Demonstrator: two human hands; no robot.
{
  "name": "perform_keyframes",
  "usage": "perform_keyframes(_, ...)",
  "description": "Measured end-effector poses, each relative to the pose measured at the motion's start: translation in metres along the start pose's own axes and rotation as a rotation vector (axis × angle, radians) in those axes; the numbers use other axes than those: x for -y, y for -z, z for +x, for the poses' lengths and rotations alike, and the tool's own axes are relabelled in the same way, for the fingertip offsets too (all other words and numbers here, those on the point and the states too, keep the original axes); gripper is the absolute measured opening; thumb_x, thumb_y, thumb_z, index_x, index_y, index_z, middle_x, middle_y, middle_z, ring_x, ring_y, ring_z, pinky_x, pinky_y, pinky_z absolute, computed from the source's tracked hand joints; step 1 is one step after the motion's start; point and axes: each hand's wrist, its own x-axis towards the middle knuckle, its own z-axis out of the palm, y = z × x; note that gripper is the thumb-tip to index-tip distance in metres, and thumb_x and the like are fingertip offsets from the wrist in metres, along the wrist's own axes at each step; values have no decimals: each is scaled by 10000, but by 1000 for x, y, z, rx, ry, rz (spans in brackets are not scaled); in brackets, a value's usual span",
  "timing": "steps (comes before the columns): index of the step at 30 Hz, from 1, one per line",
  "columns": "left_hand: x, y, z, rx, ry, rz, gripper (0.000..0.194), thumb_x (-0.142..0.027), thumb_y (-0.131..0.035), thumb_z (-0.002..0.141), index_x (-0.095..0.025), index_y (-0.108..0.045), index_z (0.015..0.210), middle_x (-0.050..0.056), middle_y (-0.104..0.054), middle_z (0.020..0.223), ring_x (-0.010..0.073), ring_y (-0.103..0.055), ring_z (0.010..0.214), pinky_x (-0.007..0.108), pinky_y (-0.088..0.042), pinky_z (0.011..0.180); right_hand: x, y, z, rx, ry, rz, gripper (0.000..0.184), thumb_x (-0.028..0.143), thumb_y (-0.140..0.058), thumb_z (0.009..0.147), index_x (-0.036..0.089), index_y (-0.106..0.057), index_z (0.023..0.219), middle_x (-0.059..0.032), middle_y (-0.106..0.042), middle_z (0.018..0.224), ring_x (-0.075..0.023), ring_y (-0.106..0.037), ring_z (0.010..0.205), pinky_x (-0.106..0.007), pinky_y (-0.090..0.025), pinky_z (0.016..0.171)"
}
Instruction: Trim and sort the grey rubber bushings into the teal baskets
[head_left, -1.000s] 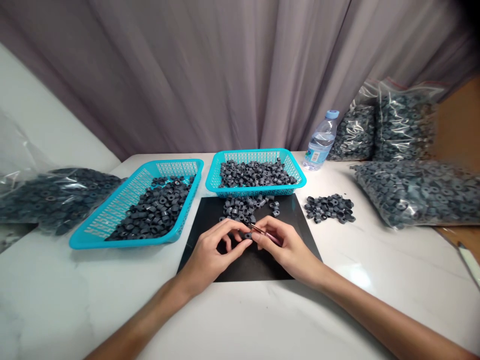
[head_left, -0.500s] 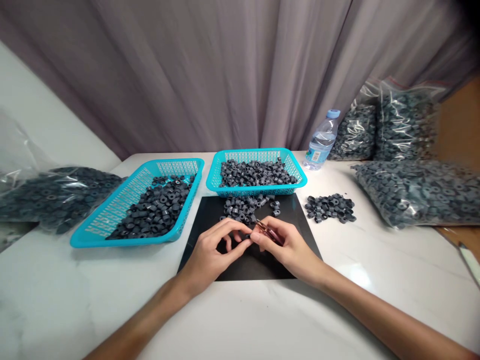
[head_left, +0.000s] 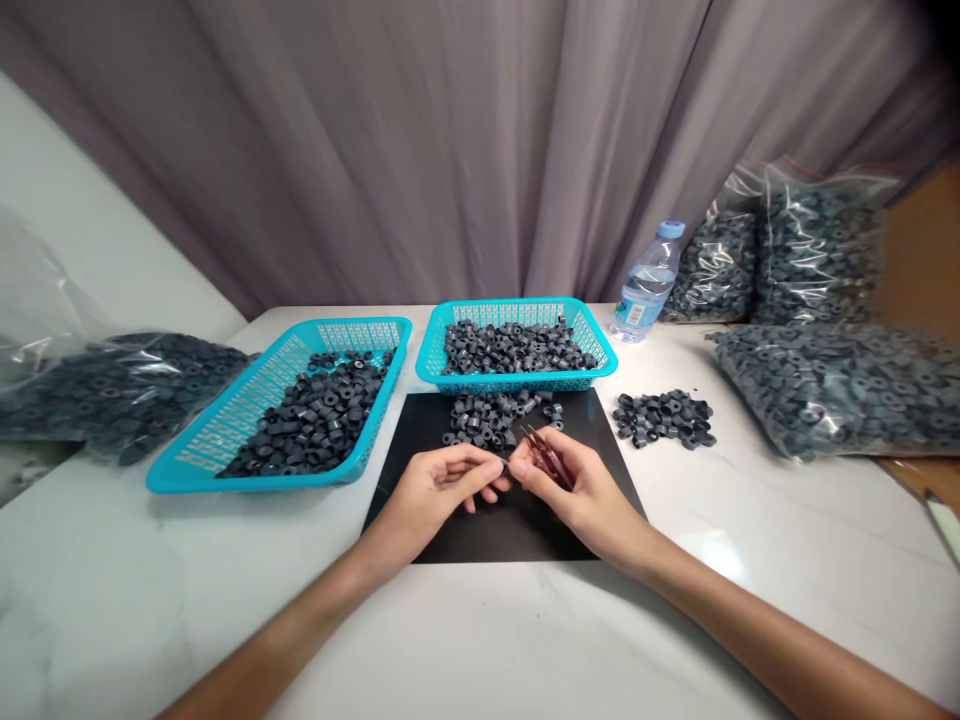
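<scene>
My right hand (head_left: pixel 581 490) is closed around a small dark red tool with two thin pointed tips (head_left: pixel 549 460), like tweezers. The tips point up and away, toward a pile of dark grey rubber-like rings (head_left: pixel 491 420). My left hand (head_left: pixel 442 490) pinches thumb and index finger together, close to the right fingertips. A thin sliver shows at that pinch, too small to name. Both hands are above a black mat (head_left: pixel 480 540), and the loose rings lie on its far part.
Blue baskets of rings stand at left (head_left: pixel 247 484) and behind the mat (head_left: pixel 517 380). Right of the mat are a small ring pile (head_left: pixel 664 418), a water bottle (head_left: pixel 646 285) and a filled bag (head_left: pixel 832 390). Another bag (head_left: pixel 150 385) lies far left.
My left fingers have gone from a rounded curl round a small dark piece to a flatter pinch. The right hand's tool has turned slightly, its tips now pointing further up.
</scene>
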Motion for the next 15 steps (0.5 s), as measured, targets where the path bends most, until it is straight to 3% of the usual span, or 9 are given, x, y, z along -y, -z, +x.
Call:
perform_keyframes(7, -3, 1, 2, 50, 94, -78, 283, -427, -648, 937, -177, -771, 890, 45, -769, 869, 136, -639, 767, 212, -435, 611, 0, 1, 0, 12, -12, 53, 272, 446, -675, 937, 191, -650, 1028, -4, -638, 879, -141, -555, 795, -267, -431, 724)
perform_keyframes(15, -1, 1, 3, 73, 92, -61, 315, -446, -640, 936, -167, -771, 871, 41, -748, 821, 141, -621, 744, 223, -422, 607, -1, -1, 0, 28, -11, 98, 221, 403, -711, 919, 194, -690, 987, -2, -671, 848, -145, -581, 789, -279, -444, 734)
